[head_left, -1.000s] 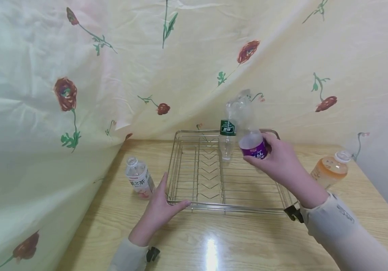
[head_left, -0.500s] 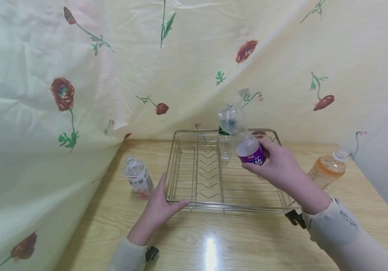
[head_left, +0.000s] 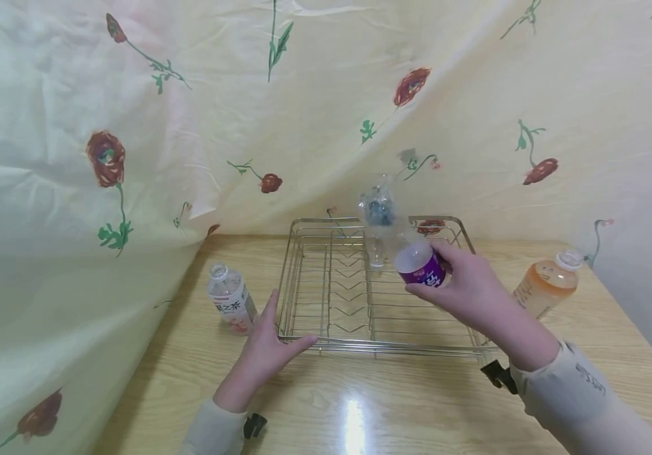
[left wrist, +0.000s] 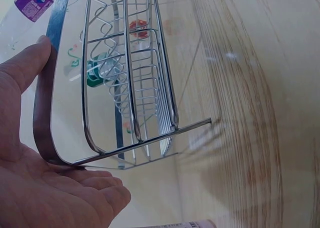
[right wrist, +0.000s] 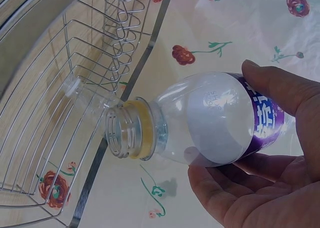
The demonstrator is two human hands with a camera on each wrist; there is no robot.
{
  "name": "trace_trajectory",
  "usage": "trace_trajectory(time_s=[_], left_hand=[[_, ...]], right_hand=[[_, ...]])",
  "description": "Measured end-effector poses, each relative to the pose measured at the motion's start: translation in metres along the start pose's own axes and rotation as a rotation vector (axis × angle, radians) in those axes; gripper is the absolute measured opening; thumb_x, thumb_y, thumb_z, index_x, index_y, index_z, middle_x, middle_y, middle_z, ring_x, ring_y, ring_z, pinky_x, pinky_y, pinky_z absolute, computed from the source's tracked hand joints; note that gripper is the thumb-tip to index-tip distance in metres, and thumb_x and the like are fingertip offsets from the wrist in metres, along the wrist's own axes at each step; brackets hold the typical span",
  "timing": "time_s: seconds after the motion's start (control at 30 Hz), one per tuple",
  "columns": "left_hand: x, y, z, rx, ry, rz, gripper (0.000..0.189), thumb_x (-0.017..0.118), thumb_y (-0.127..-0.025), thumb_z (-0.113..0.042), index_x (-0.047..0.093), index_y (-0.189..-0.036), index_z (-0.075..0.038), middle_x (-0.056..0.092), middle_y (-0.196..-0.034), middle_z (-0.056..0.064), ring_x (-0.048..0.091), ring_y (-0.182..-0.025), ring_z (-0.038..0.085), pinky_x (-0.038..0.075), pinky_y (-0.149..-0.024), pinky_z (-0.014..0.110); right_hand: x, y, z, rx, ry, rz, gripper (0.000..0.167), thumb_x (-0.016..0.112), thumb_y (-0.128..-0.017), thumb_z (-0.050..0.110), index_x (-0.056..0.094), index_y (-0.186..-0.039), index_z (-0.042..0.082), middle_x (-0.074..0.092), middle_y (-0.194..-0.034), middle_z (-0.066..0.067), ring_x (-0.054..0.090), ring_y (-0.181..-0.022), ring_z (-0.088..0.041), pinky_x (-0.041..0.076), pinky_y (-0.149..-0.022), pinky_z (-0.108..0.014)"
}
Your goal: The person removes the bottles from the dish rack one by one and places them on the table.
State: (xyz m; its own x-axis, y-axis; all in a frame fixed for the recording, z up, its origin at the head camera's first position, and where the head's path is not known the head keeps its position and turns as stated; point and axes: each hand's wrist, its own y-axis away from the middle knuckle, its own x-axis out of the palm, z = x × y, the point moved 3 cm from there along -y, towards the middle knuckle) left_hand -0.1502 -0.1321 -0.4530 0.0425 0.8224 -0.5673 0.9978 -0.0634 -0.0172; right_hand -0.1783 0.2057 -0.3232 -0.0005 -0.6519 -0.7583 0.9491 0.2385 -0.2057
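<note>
My right hand [head_left: 470,287] grips a clear plastic bottle by its purple label [head_left: 424,275] above the right half of a wire dish rack [head_left: 394,347]. The right wrist view shows this bottle [right wrist: 175,120] tilted, its capless mouth and yellow neck ring pointing toward the rack. Behind it, a second clear bottle [head_left: 377,253] leans neck down in the rack; its green label [left wrist: 95,73] shows in the left wrist view. At the rack's front left corner rests my left hand [head_left: 263,354], thumb along the front bar and straight fingers spread up the left side.
A bottle with a white and pink label [head_left: 234,303] stands on the wooden table [head_left: 303,404] just left of my left hand. Right of the rack is a bottle with an orange label [head_left: 550,278], partly behind my right forearm. A flowered cloth [head_left: 314,114] hangs behind.
My right hand has lowered the purple-labelled bottle and shifted it slightly left, so it now covers the green label in the head view. The left hand stays at the rack corner.
</note>
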Motion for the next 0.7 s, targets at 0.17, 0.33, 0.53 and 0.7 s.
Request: trace_trajectory(time_s=[0.17, 0.33, 0.53, 0.7], left_hand=[[-0.0004, -0.0003, -0.0005, 0.004, -0.012, -0.003, 0.128, 0.085, -0.072, -0.061, 0.010, -0.164, -0.014, 0.021, -0.163, 0.023, 0.025, -0.145, 0.047, 0.027, -0.112, 0.064], [-0.0012, 0.0001, -0.0006, -0.003, -0.025, -0.010, 0.130, 0.085, -0.071, -0.063, 0.010, -0.164, -0.013, 0.022, -0.162, 0.024, 0.026, -0.144, 0.047, 0.027, -0.112, 0.064], [-0.0023, 0.0004, -0.0036, -0.018, -0.040, -0.021, 0.133, 0.084, -0.068, -0.068, 0.010, -0.164, -0.012, 0.021, -0.163, 0.023, 0.025, -0.145, 0.047, 0.027, -0.112, 0.064], [-0.0042, 0.0016, -0.0085, -0.012, -0.028, -0.033, 0.132, 0.086, -0.069, -0.064, 0.011, -0.164, -0.012, 0.021, -0.163, 0.021, 0.026, -0.145, 0.046, 0.027, -0.113, 0.063]], right_hand=[[0.0016, 0.0024, -0.0003, -0.026, 0.003, -0.012, 0.076, 0.089, -0.080, 0.031, 0.054, -0.141, 0.002, 0.068, -0.117, -0.017, 0.067, -0.102, -0.032, 0.060, -0.080, -0.046], [0.0021, 0.0044, 0.0016, -0.043, -0.013, -0.006, 0.074, 0.089, -0.081, 0.032, 0.055, -0.139, 0.001, 0.068, -0.116, -0.017, 0.067, -0.101, -0.031, 0.060, -0.080, -0.046], [0.0040, 0.0066, -0.0002, -0.029, -0.007, 0.009, 0.075, 0.089, -0.080, 0.033, 0.054, -0.141, 0.005, 0.067, -0.119, -0.016, 0.066, -0.105, -0.032, 0.059, -0.083, -0.049], [0.0063, 0.0100, -0.0019, -0.014, -0.016, 0.015, 0.074, 0.090, -0.080, 0.030, 0.055, -0.140, 0.003, 0.066, -0.120, -0.016, 0.066, -0.106, -0.033, 0.059, -0.083, -0.049]])
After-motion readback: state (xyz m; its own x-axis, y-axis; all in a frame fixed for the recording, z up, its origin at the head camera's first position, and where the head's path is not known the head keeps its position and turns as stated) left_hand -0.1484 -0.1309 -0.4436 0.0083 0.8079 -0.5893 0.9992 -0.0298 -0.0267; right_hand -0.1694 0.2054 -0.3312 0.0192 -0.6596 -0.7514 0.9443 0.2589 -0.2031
